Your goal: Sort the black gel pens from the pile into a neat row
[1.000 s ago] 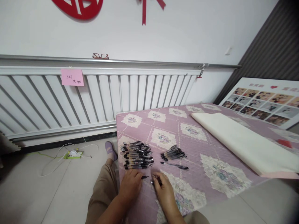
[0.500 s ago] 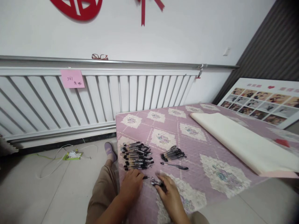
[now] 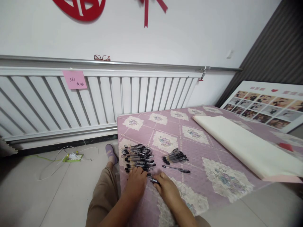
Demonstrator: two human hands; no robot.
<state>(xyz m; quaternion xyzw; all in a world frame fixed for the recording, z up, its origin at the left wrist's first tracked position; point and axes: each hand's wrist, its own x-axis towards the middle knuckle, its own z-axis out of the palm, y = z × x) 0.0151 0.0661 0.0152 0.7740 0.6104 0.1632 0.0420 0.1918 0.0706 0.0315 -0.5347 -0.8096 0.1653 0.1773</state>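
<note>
My left hand rests on the pink quilted mat just below a large pile of black pens, its fingers curled at the pile's near edge. My right hand lies beside it, pinching a pen whose tip points left toward the left hand. A smaller bundle of black pens sits to the right of the pile. One single pen lies alone below that bundle.
A long cream roll lies across the mat at right. A photo board leans at the far right. A white radiator with a pink note lines the wall; glasses rest on its rail. Cables lie on the floor.
Both hands have come closer together and moved up toward the big pen pile. The small dark piece seen between the hands earlier is now hidden by them.
</note>
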